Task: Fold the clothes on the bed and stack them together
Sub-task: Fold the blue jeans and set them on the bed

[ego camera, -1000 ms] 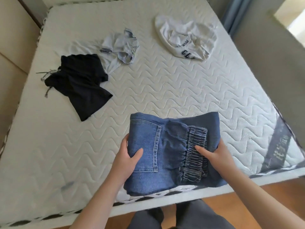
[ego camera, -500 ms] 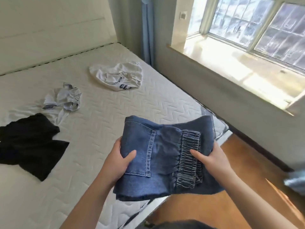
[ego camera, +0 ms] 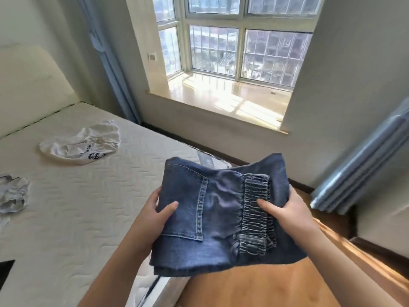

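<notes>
Since the earlier frames the view has swung right, off the bed toward the window, and the folded jeans [ego camera: 223,216] have come up off the mattress, now carried in the air past the bed's corner, partly over the wooden floor [ego camera: 254,289]. Left hand [ego camera: 152,216] grips the jeans' left edge, thumb pressed on top over the back pocket, fingers curled underneath out of sight. Right hand [ego camera: 287,213] grips the right edge, thumb lying on the gathered elastic waistband, fingers hidden below the denim. Jeans are folded into a thick, roughly square bundle, pocket side up, layers visible at the near edge.

Bed [ego camera: 77,213] is at left, bare quilted mattress. White T-shirt [ego camera: 81,145] with dark lettering lies crumpled on it toward the far side, well apart from the jeans. Pale grey garment [ego camera: 13,193] is bunched at the left frame edge. A bit of a black garment [ego camera: 5,271] shows at lower left, cropped. Bay window [ego camera: 232,47] with a sunlit sill ahead, blue curtain [ego camera: 365,158] at right, cream headboard [ego camera: 31,85] at upper left.
</notes>
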The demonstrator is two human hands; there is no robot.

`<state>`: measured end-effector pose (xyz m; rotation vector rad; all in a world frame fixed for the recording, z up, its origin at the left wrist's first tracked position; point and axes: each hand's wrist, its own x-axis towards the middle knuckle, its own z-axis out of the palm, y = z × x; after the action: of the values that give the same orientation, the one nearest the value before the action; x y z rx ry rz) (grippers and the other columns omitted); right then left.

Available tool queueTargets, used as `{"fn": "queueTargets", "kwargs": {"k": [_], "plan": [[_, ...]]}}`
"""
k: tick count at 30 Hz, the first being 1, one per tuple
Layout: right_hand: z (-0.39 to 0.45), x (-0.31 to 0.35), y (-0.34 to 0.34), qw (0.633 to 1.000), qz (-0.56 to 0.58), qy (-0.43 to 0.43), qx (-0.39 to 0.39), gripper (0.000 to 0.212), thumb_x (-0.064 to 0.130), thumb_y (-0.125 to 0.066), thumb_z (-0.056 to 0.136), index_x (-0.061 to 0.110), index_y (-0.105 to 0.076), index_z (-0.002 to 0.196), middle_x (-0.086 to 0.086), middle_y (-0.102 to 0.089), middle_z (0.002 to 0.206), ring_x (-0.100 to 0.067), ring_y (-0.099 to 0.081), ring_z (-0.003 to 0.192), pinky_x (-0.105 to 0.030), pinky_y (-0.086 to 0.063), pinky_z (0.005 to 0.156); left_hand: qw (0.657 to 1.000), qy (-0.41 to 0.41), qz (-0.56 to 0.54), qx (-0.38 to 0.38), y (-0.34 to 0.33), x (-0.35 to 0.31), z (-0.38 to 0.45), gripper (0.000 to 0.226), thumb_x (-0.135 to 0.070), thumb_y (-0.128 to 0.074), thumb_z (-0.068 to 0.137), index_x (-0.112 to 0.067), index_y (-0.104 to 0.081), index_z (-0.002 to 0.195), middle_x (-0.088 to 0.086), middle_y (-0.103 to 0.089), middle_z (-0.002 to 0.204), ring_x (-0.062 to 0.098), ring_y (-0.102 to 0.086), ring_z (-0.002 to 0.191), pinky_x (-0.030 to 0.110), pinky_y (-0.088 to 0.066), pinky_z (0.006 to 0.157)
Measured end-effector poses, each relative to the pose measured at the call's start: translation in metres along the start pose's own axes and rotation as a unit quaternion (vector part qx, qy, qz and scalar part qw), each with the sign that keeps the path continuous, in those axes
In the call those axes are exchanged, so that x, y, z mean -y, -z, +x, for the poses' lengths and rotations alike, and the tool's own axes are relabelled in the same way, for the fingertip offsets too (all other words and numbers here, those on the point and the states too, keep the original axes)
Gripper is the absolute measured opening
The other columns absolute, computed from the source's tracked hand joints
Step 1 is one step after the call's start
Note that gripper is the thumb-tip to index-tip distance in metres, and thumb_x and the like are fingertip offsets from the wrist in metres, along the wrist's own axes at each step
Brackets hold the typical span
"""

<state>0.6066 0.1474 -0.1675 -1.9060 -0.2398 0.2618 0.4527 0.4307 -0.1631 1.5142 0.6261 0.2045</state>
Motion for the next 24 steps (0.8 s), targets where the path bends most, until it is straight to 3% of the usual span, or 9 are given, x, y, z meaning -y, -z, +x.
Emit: {"fn": "queueTargets", "kwargs": {"k": [2,7,13,20,24], "plan": [[-0.005,-0.004,0.028,0.999,0.027,-0.005,-0.021,0.046,0.034,-0.086,0.070,0.038,-0.059,0.107,0.033,-0.068,0.096,0.012,-0.065,0.084,-0.018,-0.045,0.071,1.000,-0.005,0.002,0.007,-0.026,-0.011,0.003,0.046,-0.020,-0.065,0.094,-0.042,-0.048,0.130,0.000,-0.074,0.106,0.020,-0.074,0.089,0.031,-0.060,0.068],[-0.008,-0.008,0.079,0.995,0.066,-0.014,-0.068,0.042,0.027,-0.086,0.071,0.033,-0.062,0.106,0.022,-0.073,0.094,0.002,-0.070,0.083,-0.024,-0.051,0.075,0.999,-0.016,0.018,0.042,-0.074,-0.037,0.019,0.046,-0.028,-0.069,0.090,-0.055,-0.048,0.122,0.008,-0.073,0.104,0.026,-0.074,0.088,0.048,-0.059,0.079],[0.024,-0.005,0.110,0.992,0.075,-0.018,-0.098,0.041,0.033,-0.087,0.069,0.036,-0.062,0.102,0.019,-0.074,0.093,-0.003,-0.071,0.084,-0.037,-0.055,0.085,0.997,-0.026,0.010,0.071,-0.107,-0.061,0.056,0.041,-0.027,-0.069,0.090,-0.055,-0.053,0.116,0.008,-0.073,0.104,0.027,-0.074,0.089,0.042,-0.060,0.073],[0.076,-0.009,0.118,0.987,0.120,-0.008,-0.108,0.043,0.031,-0.088,0.069,0.038,-0.064,0.104,0.009,-0.076,0.098,-0.012,-0.073,0.087,-0.043,-0.057,0.087,0.994,-0.015,0.003,0.104,-0.124,-0.076,0.128,0.042,-0.028,-0.068,0.090,-0.049,-0.053,0.123,0.003,-0.072,0.108,0.023,-0.074,0.088,0.033,-0.060,0.064],[0.104,-0.017,0.113,0.982,0.141,-0.023,-0.124,0.053,0.044,-0.088,0.056,0.041,-0.065,0.103,0.005,-0.076,0.099,-0.016,-0.074,0.090,-0.044,-0.056,0.088,0.992,-0.005,0.000,0.129,-0.130,-0.077,0.169,0.042,-0.028,-0.069,0.090,-0.052,-0.054,0.121,0.001,-0.074,0.105,0.024,-0.074,0.089,0.033,-0.060,0.064]]}}
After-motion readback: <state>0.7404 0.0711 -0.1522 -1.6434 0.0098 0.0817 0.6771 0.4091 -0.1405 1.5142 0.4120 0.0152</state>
